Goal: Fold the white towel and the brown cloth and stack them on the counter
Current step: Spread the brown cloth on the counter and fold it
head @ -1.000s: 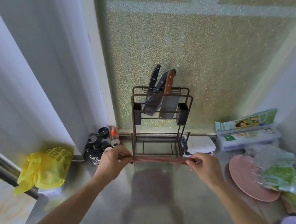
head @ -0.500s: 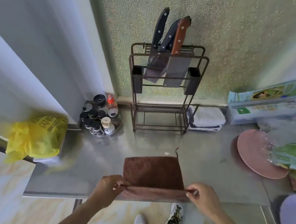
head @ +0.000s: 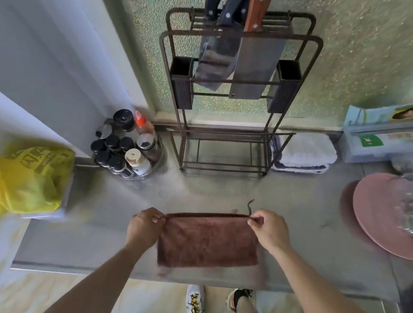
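The brown terry cloth (head: pixel 208 241) is laid folded on the grey steel counter (head: pixel 295 215), its far corners pinched by the left hand (head: pixel 144 226) and right hand (head: pixel 270 232). If released unevenly, misaligned layers are likely. The folded white towel (head: pixel 307 151) is seen beside the brown wire knife rack (head: pixel 227 143).

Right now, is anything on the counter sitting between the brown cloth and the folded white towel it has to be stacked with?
Nothing visible does. The brown cloth, pinched by the left hand and right hand, lies near the counter's front edge; bare counter runs to the white towel. The knife rack stands just left of that path.
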The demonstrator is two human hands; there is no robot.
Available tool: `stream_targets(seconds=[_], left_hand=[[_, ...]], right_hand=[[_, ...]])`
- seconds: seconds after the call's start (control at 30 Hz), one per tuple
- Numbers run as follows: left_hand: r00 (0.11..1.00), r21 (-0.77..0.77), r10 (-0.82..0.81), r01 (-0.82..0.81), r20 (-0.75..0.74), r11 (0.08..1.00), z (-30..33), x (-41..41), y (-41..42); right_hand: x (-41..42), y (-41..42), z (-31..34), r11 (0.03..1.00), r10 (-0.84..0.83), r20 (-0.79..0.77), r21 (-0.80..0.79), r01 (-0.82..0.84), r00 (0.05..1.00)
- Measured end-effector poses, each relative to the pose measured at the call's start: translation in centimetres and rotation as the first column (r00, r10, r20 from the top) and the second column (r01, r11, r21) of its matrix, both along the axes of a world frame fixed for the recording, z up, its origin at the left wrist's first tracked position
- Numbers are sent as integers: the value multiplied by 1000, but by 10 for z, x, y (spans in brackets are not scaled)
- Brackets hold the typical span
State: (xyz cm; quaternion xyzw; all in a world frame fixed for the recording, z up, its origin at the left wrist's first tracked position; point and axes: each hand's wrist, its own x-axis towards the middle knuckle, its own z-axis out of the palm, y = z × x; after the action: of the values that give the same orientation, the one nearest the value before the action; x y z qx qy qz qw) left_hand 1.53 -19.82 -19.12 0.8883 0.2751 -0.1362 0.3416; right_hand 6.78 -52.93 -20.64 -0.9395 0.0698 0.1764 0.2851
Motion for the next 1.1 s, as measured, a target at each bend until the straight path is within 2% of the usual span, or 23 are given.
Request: stream_targets(seconds=[0.27,0.47,0.5,0.57,0.6,0.67,0.73,0.8,0.9,1.03,1.1], left_hand=[[998,19,52,-51,-24,999,-27,16,-7],[993,99,65,-75,101,992,-20,-13,-12],[992,117,29,-43,120,992,-17,-23,-13],[962,196,-192,154,196,968,-18,-48,-15],[912,244,-348,294,218,924,-20,-61,-16],[771,315,-611,543,180,779,-22,-80,-16],[659,349,-746,679,100,646,-26,-91,-13],[608,372,-793,727,44,577,-27,-95,-11],[618,380,-785,719,34,582,-27,-92,-9],[588,406,-808,728,45,553,-23,-86,-6],[630,390,-772,693,80,606,-19,-83,-5]], right_hand=[[10,0,-34,999,-43,-15,-4,43,999],[-25,-3,-17,979,-198,80,65,194,977],[-40,-3,-12,985,-169,103,62,163,980],[-74,-3,-7,1000,28,187,1,-28,982],[-90,-3,-5,987,162,230,-44,-157,959],[-111,-3,-6,915,402,266,-136,-379,876],[-119,-3,-10,832,550,229,-231,-504,803],[-119,-5,-15,800,586,207,-300,-519,784],[-110,-5,-17,817,555,222,-327,-475,802],[-97,-7,-12,851,517,216,-239,-468,829],[-89,-7,-5,907,419,196,-134,-399,887]])
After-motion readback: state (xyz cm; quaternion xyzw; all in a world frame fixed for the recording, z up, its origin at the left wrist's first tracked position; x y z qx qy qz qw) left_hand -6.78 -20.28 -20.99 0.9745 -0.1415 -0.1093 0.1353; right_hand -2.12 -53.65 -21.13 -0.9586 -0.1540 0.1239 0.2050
